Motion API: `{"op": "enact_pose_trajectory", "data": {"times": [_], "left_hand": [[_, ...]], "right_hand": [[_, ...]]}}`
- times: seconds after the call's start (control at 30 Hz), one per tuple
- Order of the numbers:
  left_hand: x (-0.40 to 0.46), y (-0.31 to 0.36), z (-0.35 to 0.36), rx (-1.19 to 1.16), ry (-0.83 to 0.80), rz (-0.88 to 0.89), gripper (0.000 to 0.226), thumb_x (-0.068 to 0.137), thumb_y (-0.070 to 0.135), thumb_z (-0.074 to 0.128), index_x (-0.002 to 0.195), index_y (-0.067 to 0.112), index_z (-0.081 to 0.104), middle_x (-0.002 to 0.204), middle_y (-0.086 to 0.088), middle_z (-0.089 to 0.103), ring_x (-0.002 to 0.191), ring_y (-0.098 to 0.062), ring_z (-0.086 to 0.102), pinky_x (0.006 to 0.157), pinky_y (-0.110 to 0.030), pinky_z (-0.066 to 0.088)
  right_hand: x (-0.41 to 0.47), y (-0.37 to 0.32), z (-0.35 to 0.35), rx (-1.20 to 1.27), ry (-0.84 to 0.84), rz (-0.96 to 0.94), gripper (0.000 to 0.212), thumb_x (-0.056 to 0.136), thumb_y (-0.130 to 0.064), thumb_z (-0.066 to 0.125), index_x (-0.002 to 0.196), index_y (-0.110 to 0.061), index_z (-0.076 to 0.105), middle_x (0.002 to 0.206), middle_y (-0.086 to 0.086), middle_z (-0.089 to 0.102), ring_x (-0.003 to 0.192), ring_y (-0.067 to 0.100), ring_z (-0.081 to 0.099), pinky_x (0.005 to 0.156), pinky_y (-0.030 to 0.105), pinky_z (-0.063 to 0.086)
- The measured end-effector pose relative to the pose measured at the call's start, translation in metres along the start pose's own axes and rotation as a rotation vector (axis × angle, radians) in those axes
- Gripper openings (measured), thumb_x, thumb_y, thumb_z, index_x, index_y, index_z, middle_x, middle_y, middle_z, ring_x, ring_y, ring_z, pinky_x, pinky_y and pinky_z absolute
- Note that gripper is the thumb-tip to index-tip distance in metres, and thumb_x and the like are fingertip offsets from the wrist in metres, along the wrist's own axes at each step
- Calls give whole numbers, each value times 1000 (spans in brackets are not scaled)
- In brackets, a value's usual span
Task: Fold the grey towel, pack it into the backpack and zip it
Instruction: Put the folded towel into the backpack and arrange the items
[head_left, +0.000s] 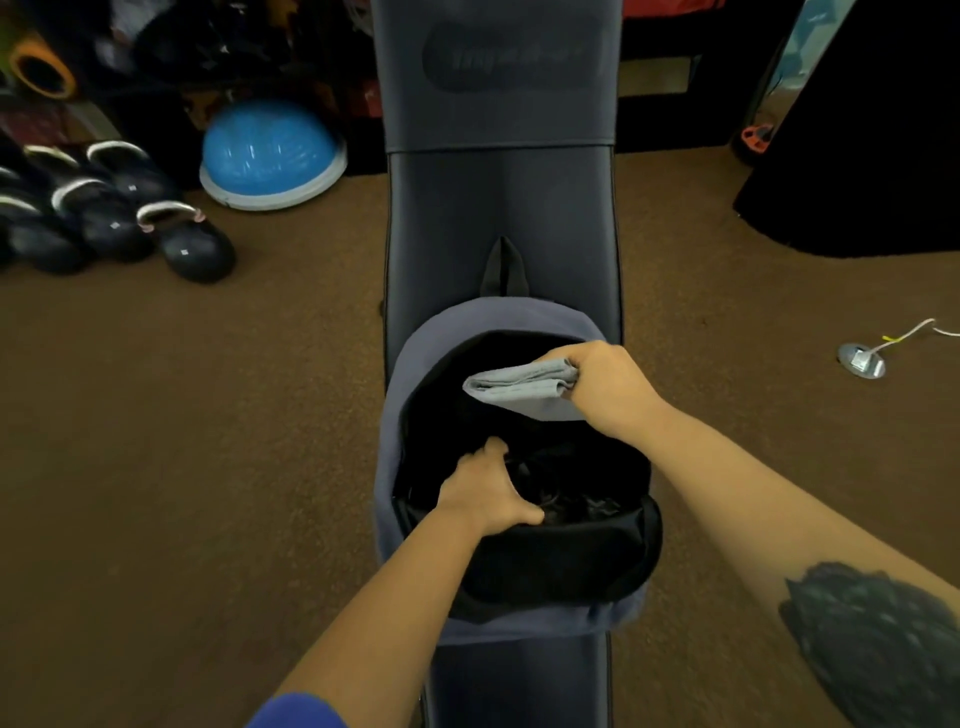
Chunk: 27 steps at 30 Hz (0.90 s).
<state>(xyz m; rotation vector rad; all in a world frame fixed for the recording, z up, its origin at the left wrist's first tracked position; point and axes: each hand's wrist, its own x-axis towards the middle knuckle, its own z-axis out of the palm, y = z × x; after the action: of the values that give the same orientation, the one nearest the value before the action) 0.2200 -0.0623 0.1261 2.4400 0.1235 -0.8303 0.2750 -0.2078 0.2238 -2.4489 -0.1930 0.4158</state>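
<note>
Brown carpet (208, 415) around a dark padded desk (498, 208), backpack (415, 364) lying open on it. Right hand (605, 387) clamped on folded grey towel (524, 389), held over the black opening. Left hand (485, 491) gripping the near flap's edge. Kettlebells (197, 247) far left.

A soft, matt grey cloth towel (524, 387), folded, is seen against the matt blue-grey woven fabric backpack (395, 426), whose black lining is faintly glossy. A smooth, slightly sheened dark padded vinyl bench (498, 208) is set on rough, matt brown carpet (208, 415). Glossy blue plastic is shown on the half-dome balance trainer (270, 150); polished metal handles are borne by matt black kettlebells (195, 249).
</note>
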Motion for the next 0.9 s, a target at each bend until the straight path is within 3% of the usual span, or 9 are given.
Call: {"op": "enact_pose_trajectory", "data": {"times": [0.13,0.27,0.4,0.47,0.6,0.73,0.8,0.9], "left_hand": [[-16,-8,6,7,-9,61,94,59,39,79,137,22,30,134,-5,47,121,-26,47,93,-39,48],[-26,-12,10,93,-25,120,93,63,39,78,141,24,30,141,-1,42,128,-24,41,98,-41,45],[-36,-15,16,163,-12,152,91,64,39,76,140,25,30,136,2,43,126,-21,40,95,-39,47],[-42,-17,21,170,13,164,90,64,38,75,140,26,28,136,4,42,127,-20,38,94,-38,48],[-50,-22,28,182,48,187,89,66,40,73,141,27,26,141,6,38,132,-20,33,97,-40,47],[-54,-25,30,189,83,200,88,68,40,72,141,27,26,142,6,37,133,-21,32,96,-40,47],[-53,-25,30,194,95,201,88,67,39,73,142,27,26,141,6,38,132,-21,33,95,-39,48],[-52,-24,29,198,103,205,89,67,39,73,141,27,27,140,7,39,130,-19,34,94,-38,48]], "right_hand": [[17,-2,5,-92,-68,-21,26,91,-5,57,112,-16,68,105,14,70,95,30,63,82,41,50],[34,-4,17,-249,-193,-31,17,89,-9,61,105,-6,67,97,19,69,80,30,59,68,37,43],[45,-10,40,-378,-309,-50,21,88,-12,62,109,-7,64,111,15,67,98,33,59,85,40,47],[49,-13,56,-433,-365,-34,16,87,-9,61,103,-7,62,112,15,64,96,32,58,83,38,46],[49,-12,93,-476,-487,-8,23,89,-11,54,110,-6,62,114,14,63,103,33,60,86,35,49],[52,-2,117,-588,-601,-29,38,79,-9,68,117,-10,61,118,12,64,105,31,61,89,38,53],[53,4,120,-592,-609,-1,42,80,-9,68,121,-13,60,120,12,63,107,30,61,87,37,53],[51,15,115,-598,-486,32,33,88,-9,55,120,-12,58,121,14,62,108,31,61,82,35,50]]}}
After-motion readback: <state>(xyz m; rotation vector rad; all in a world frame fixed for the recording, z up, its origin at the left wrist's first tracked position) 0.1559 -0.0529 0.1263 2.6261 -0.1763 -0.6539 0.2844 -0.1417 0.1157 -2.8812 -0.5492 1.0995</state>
